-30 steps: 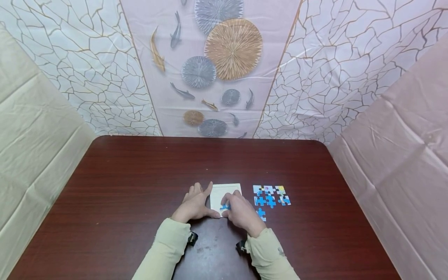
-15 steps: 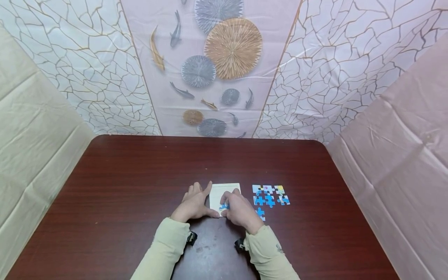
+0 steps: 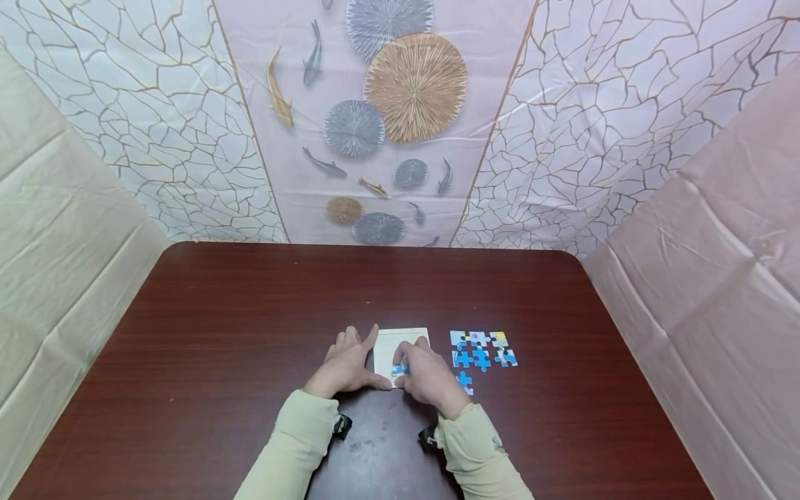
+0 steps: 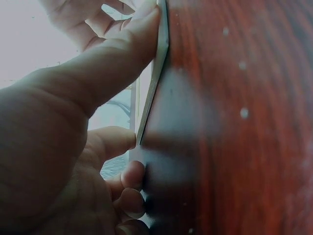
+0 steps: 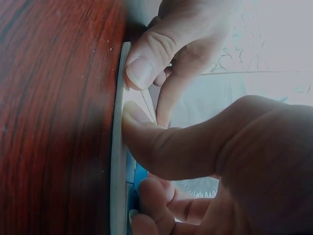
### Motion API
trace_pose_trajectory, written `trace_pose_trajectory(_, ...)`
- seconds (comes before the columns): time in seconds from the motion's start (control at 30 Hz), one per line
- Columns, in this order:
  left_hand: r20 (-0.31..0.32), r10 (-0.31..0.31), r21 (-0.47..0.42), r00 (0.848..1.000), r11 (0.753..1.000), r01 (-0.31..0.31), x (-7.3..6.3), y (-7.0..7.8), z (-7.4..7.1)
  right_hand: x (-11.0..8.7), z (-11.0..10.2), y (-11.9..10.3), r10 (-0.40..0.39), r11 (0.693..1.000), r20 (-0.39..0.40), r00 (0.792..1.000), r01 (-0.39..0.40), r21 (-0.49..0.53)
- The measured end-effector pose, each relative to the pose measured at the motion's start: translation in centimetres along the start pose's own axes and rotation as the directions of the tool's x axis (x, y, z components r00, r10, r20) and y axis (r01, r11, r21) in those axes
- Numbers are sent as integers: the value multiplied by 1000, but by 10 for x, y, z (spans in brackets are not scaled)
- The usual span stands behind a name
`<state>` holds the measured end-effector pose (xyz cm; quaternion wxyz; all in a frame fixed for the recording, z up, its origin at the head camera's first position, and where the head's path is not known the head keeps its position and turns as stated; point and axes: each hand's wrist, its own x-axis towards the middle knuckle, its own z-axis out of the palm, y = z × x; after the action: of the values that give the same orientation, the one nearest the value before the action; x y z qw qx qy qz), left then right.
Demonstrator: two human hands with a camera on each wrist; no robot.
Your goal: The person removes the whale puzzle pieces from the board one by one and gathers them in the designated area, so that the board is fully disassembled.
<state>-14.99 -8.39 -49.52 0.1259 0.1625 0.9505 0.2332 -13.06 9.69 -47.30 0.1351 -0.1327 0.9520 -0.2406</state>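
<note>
A small pale puzzle tray (image 3: pixel 392 342) lies flat on the table near the middle. My left hand (image 3: pixel 346 364) holds its near left corner, the thumb on the front rim and the index finger along the left side. Over the tray's near right part, my right hand (image 3: pixel 431 375) holds a blue puzzle piece (image 3: pixel 398 370) down inside the rim. In the right wrist view, the right thumb rests on the front rim, and curled fingers meet the blue piece (image 5: pixel 141 174). Those fingers hide part of the piece.
To the right of the tray, several loose blue and white puzzle pieces (image 3: pixel 481 359) lie in loose rows on the dark red table (image 3: pixel 250 312). A single blue piece (image 3: pixel 465 382) sits nearest the right wrist. Patterned cloth (image 3: pixel 412 173) hangs behind the table.
The blue piece under the right fingers has turned and shifted slightly within the tray. Both hands stay in nearly the same place, and the loose pieces have not moved.
</note>
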Motion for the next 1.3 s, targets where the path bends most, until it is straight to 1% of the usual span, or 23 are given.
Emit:
trace_pose_trajectory(0.27,1,-8,5,1000,1000,8,1,0,0,1,0,-1,8,1000,16,1000,-8,7)
trace_pose_trajectory(0.53,-2,-10,3,1000,1000,10,0,0,0,2,-1,2,-32,999,19,999,32,-7)
trace_pose_trajectory(0.7,-5,0,2,1000,1000,0,0,0,0,2,0,2,-25,1000,25,999,25,-2)
trace_pose_trajectory(0.93,-9,3,-3,1000,1000,-3,0,0,0,1,0,2,-17,1000,11,1000,17,-8)
trace_pose_trajectory(1.1,-11,8,4,1000,1000,-8,1,0,0,0,-1,1,-10,1000,22,1000,10,9)
trace_pose_trajectory(1.3,-10,5,-1,1000,1000,-5,0,-1,0,-1,-2,1,-30,999,32,999,30,15)
